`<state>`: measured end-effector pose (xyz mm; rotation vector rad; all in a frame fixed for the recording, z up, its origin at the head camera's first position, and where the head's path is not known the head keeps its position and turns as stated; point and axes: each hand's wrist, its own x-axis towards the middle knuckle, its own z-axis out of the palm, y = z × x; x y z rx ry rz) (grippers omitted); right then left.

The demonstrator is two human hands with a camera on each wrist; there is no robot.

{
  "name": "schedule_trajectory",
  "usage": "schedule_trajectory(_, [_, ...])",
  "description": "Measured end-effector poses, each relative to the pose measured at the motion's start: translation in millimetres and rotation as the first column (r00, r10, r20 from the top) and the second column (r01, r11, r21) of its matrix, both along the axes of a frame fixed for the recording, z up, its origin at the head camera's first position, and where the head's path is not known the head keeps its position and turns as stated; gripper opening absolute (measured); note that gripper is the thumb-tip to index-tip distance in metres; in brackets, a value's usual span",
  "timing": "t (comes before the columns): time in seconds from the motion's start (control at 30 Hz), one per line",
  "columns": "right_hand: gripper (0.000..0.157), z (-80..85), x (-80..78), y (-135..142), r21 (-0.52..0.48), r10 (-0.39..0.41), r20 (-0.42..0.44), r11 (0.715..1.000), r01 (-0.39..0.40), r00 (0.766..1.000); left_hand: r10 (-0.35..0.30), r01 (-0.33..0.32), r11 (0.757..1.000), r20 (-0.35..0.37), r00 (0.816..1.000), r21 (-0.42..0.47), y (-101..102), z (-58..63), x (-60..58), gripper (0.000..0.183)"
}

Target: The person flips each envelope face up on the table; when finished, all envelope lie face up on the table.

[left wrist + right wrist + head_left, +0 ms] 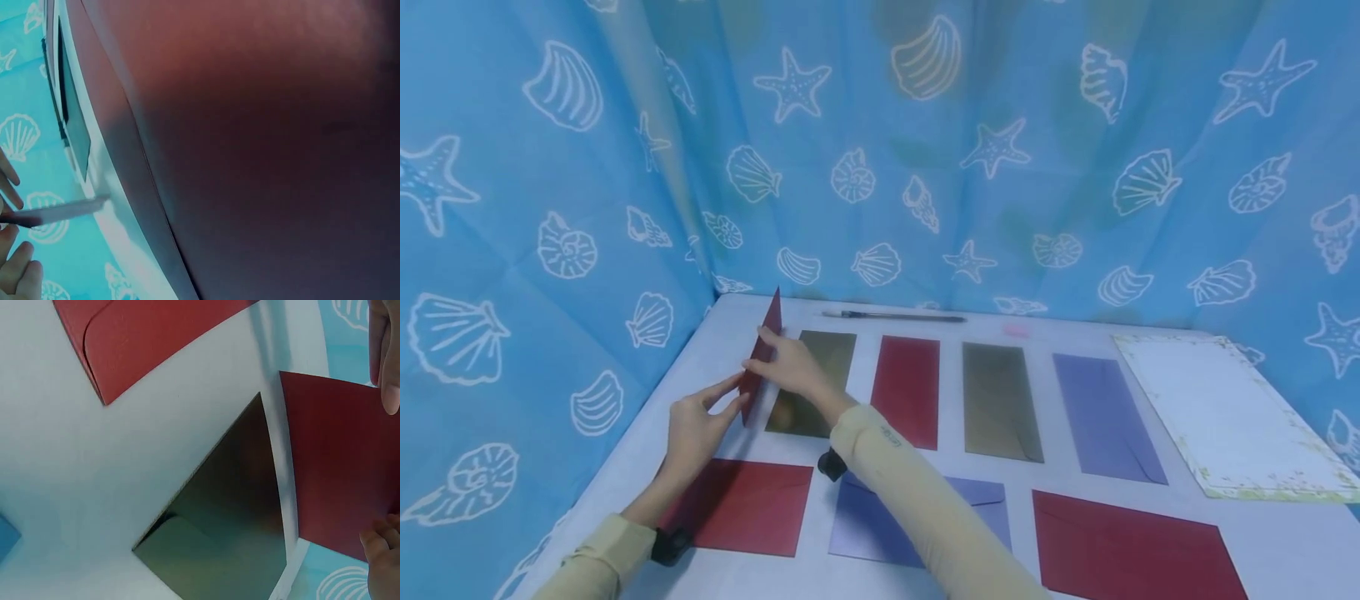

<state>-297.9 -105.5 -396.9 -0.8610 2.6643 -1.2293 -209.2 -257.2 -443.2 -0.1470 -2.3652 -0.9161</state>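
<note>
A red envelope point(773, 310) stands on edge above the left side of the table, seen nearly edge-on in the head view. My left hand point(694, 427) pinches its near lower part between thumb and fingers. Farther along it, my right hand point(793, 365) pinches the same envelope. In the right wrist view the broad face of the red envelope point(337, 462) shows, with fingers at two of its sides. The left wrist view catches it as a thin strip. An olive envelope point(808, 379) lies just right of it, partly behind my right hand.
Red point(906, 387), olive point(1000, 400) and purple point(1108, 417) envelopes lie farther right. Nearer me lie a red point(752, 508), a purple point(865, 525) and another red envelope point(1135, 542). A brush-like pen point(902, 317), a pink piece point(1017, 331) and bordered paper point(1232, 408) lie beyond. Shell-patterned curtains point(865, 150) enclose the table.
</note>
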Motion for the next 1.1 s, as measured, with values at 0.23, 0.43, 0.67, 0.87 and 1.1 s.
schedule_trajectory(0.23, [0.063,-2.2,3.1,-1,-0.096,-0.046,0.101,0.994,0.055,0.994,-0.024,0.024,0.999,-0.019,1.0,-0.026,2,-1.2,-0.1,0.033])
schedule_trajectory(0.43, [0.063,-4.3,5.9,-2,-0.131,-0.047,0.146,0.989,0.067,0.988,-0.02,0.018,0.998,-0.025,0.999,-0.053,-1,2.0,1.2,0.033])
schedule_trajectory(0.67, [0.065,-8.9,11.9,0,-0.132,-0.019,0.152,0.991,0.04,0.988,-0.049,0.051,0.994,0.028,0.998,-0.096,-10,2.3,5.7,0.035])
schedule_trajectory(0.87, [0.064,-20.5,12.9,0,-0.099,0.003,0.131,0.995,0.01,0.991,-0.061,0.071,0.99,0.088,0.994,-0.122,-15,-2.4,8.9,0.038])
schedule_trajectory(1.1, [0.064,-35.5,10.7,1,0.001,0.016,0.066,1.0,-0.016,0.998,-0.056,0.078,0.988,0.155,0.986,-0.136,-18,-9.2,8.6,0.041])
